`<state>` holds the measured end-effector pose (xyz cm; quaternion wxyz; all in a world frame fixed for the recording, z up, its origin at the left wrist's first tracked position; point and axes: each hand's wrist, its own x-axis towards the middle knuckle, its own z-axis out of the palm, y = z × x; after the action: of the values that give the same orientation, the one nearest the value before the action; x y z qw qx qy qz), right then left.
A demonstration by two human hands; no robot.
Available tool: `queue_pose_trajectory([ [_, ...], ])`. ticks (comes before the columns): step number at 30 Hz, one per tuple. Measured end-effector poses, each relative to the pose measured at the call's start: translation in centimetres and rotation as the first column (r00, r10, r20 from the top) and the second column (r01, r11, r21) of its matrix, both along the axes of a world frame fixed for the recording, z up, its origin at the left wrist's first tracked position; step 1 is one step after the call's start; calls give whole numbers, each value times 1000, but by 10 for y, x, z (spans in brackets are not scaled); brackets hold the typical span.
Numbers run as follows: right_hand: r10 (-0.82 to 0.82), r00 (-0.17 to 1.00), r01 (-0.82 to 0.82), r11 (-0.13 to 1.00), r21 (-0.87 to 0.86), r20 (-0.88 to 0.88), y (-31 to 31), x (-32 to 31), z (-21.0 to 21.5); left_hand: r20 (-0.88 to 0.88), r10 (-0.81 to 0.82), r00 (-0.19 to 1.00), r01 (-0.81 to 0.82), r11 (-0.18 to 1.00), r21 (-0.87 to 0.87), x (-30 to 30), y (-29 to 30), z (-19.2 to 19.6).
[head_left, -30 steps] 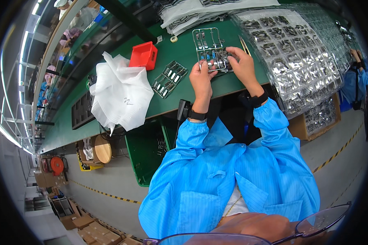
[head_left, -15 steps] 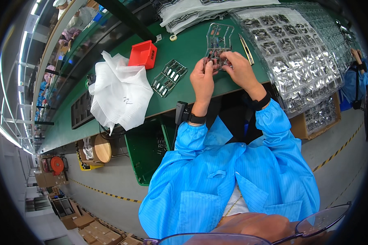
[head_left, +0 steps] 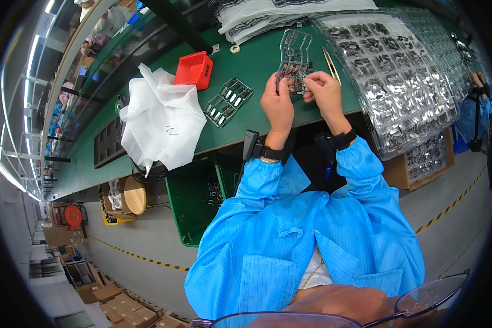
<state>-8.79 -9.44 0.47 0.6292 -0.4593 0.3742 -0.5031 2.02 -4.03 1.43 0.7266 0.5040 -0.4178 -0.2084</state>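
Note:
Both my hands hold up a dark, open metal frame (head_left: 296, 46) with small brownish metal pieces across its lower part, over the front edge of the bench. My left hand (head_left: 277, 106) grips its lower left side between thumb and fingers. At the lower right side, the thumb and fingertips of my right hand (head_left: 327, 97) pinch the frame; whether a small piece is also between them cannot be made out. A similar frame (head_left: 228, 102) with shiny white pieces lies on the bench to the left. Tweezers (head_left: 331, 65) lie right of my hands.
Right of the tweezers, a clear compartment tray (head_left: 361, 63) holds many small metal parts. A red bin (head_left: 193, 71) and crumpled white foam sheet (head_left: 161, 123) sit left. Stacked frames between white sheets (head_left: 295, 13) lie behind. Below the bench stands a green crate (head_left: 188, 213).
My right hand has shifted from over the frame's lower part to its right side. My left hand has moved slightly right, and the frame now stands a little higher in view.

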Motion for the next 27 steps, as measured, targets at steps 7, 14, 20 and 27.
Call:
queue_pose_trajectory([
  [7, -662, 636, -15, 502, -865, -396, -5, -5, 13, -230, -54, 972, 65, 997, 42, 6, -1, -4],
  [14, -297, 838, -325, 401, -857, -457, 0, 7, 31, -242, -126, 962, 136, 990, 24, 7, 3, -2],
  [20, -228, 836, -385, 404, -830, -499, 3, 5, 30, -215, -92, 972, 99, 995, 22, 7, 6, 0],
  [27, -460, 792, -300, 279, -912, -401, 7, 5, 26, 84, 41, 996, -43, 999, 22, 4, 9, 7],
])
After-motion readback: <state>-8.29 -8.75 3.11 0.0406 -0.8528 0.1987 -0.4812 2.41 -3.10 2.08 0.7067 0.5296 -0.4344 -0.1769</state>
